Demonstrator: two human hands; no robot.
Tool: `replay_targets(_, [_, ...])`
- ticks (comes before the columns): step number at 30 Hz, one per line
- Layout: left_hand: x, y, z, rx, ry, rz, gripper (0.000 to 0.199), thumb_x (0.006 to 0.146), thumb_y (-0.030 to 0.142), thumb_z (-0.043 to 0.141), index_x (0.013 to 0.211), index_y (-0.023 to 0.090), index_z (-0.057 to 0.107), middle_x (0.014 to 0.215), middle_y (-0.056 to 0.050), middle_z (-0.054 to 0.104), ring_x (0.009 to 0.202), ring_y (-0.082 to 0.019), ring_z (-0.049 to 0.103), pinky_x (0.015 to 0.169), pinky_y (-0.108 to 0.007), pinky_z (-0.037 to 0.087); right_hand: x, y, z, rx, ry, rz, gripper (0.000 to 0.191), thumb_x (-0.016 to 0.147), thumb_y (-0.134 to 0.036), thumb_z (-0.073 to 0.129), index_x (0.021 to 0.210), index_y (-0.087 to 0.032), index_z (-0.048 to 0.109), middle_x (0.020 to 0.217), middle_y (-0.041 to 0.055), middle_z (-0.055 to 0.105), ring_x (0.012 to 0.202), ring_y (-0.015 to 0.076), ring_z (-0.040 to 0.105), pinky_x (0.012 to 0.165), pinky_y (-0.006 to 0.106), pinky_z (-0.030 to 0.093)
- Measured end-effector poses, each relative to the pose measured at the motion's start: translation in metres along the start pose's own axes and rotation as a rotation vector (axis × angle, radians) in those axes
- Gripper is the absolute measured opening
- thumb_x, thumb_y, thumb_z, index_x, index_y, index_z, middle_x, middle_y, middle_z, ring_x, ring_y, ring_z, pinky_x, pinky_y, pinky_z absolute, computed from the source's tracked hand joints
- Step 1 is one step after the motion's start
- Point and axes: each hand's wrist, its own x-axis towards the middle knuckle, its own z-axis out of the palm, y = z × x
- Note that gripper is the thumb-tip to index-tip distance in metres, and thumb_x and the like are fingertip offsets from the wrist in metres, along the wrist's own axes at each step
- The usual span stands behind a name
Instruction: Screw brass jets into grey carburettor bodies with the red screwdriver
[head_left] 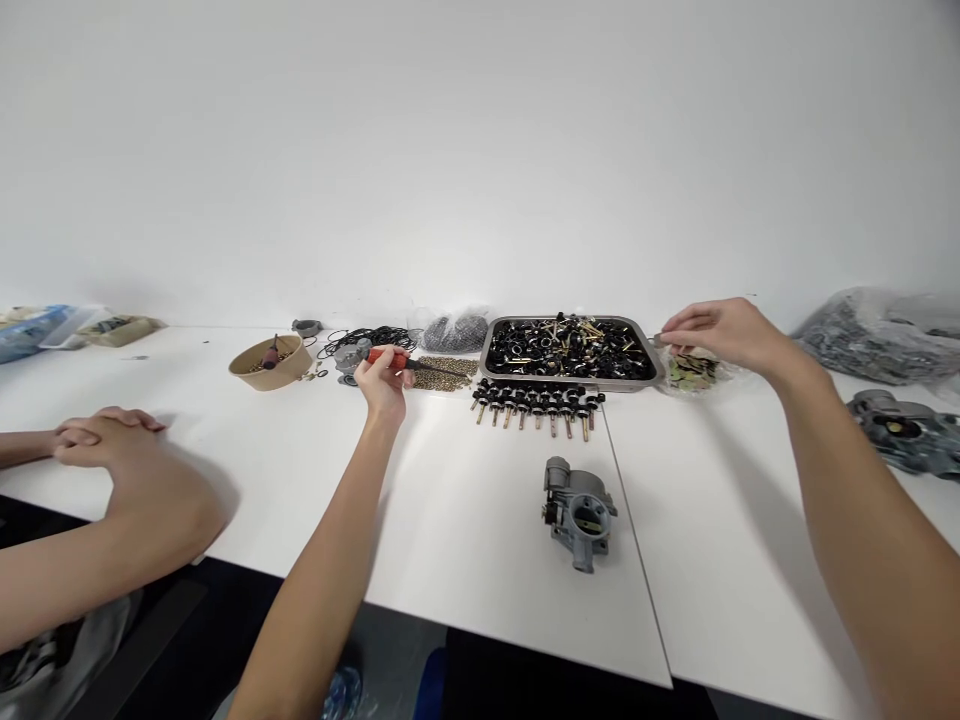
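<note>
My left hand (384, 382) is closed around a screwdriver (390, 361) with a red and black handle, its dark shaft pointing right over a spread of small brass parts (442, 374). My right hand (712, 330) is raised above a clear plastic bag (694, 373) of yellowish metal plates, just right of the tray. Its fingertips are pinched together; a small greyish bit shows at their tips, too small to name. A grey carburetor (581, 512) rests on the table in front of me, its round bore facing me, apart from both hands.
A metal tray (570, 382) holds many black and brass parts. Rows of black-topped brass-stemmed pieces (536, 402) lie before it. A tan bowl (270, 375) with another screwdriver stands left. More carburetors (907, 430) lie right. Another person's clasped hands (109, 435) rest at left.
</note>
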Motion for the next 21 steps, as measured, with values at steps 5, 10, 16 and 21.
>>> replay_targets(5, [0.001, 0.002, 0.000, -0.013, 0.030, -0.016, 0.022, 0.063, 0.030, 0.068, 0.069, 0.015, 0.052, 0.066, -0.001, 0.061, 0.034, -0.008, 0.044, 0.034, -0.023, 0.031, -0.038, -0.070, 0.004, 0.123, -0.117, -0.177, 0.016, 0.078, -0.036, 0.073, 0.084, -0.022, 0.074, 0.073, 0.0052, 0.072, 0.067, 0.0198, 0.066, 0.057, 0.031, 0.049])
replay_targets(10, [0.001, 0.004, 0.003, -0.037, 0.009, -0.045, 0.016, 0.065, 0.028, 0.061, 0.067, 0.015, 0.053, 0.066, -0.003, 0.060, 0.034, -0.009, 0.044, 0.034, -0.024, 0.031, -0.097, -0.097, 0.033, 0.327, -0.492, -0.240, 0.013, 0.079, -0.034, 0.073, 0.085, -0.024, 0.076, 0.076, 0.0043, 0.073, 0.064, 0.0192, 0.068, 0.061, 0.034, 0.058])
replay_targets(16, [0.000, 0.008, 0.005, -0.051, 0.006, -0.047, 0.009, 0.068, 0.024, 0.056, 0.067, 0.015, 0.053, 0.066, -0.003, 0.059, 0.035, -0.009, 0.042, 0.034, -0.024, 0.031, -0.140, -0.084, 0.069, 0.513, -0.714, -0.181, 0.011, 0.083, -0.031, 0.069, 0.088, -0.025, 0.077, 0.086, 0.0046, 0.073, 0.077, 0.0225, 0.070, 0.068, 0.036, 0.059])
replay_targets(21, [-0.002, 0.010, 0.008, -0.027, 0.001, -0.066, 0.016, 0.063, 0.028, 0.061, 0.067, 0.015, 0.052, 0.065, -0.002, 0.060, 0.035, -0.009, 0.044, 0.036, -0.023, 0.032, -0.144, -0.081, 0.075, 0.353, -0.697, -0.228, 0.011, 0.082, -0.030, 0.070, 0.090, -0.024, 0.075, 0.083, 0.0031, 0.072, 0.072, 0.0181, 0.064, 0.064, 0.030, 0.051])
